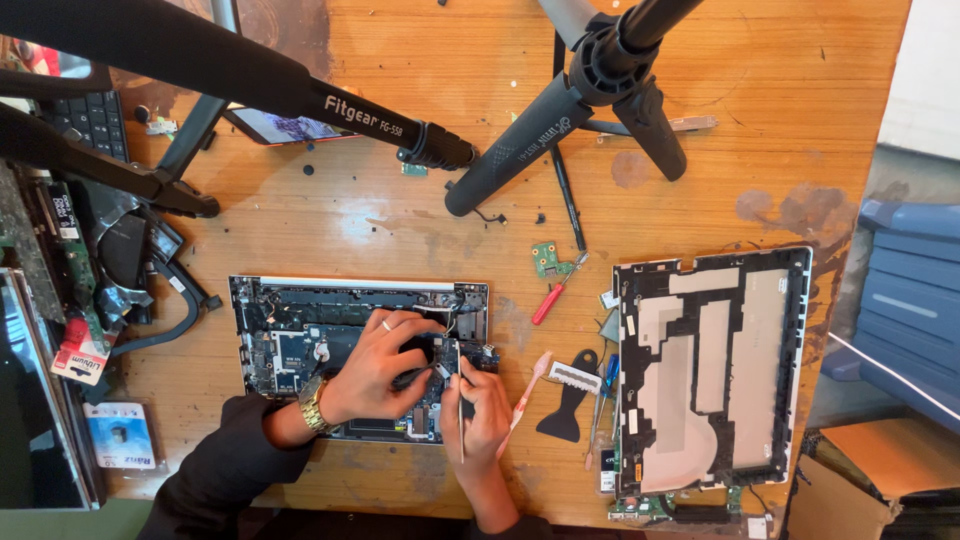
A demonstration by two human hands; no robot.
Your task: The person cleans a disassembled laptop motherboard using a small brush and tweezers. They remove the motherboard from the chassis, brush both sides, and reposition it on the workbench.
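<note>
An opened laptop base (pixel 290 335) with exposed circuit boards lies on the wooden table (pixel 420 230). My left hand (pixel 375 365), with a ring and a gold watch, rests on the laptop's middle and grips a small dark part there. My right hand (pixel 480 405) is beside it at the laptop's right end, holding a thin metal tool (pixel 461 430) and touching a small board (pixel 447 357).
A removed laptop bottom cover (pixel 710 370) lies at right. Between them lie a red screwdriver (pixel 552 295), a pink brush (pixel 528 385), a black pry tool (pixel 568 405) and a small green board (pixel 546 258). Black tripod legs (pixel 520 150) cross the top. Loose parts sit at left.
</note>
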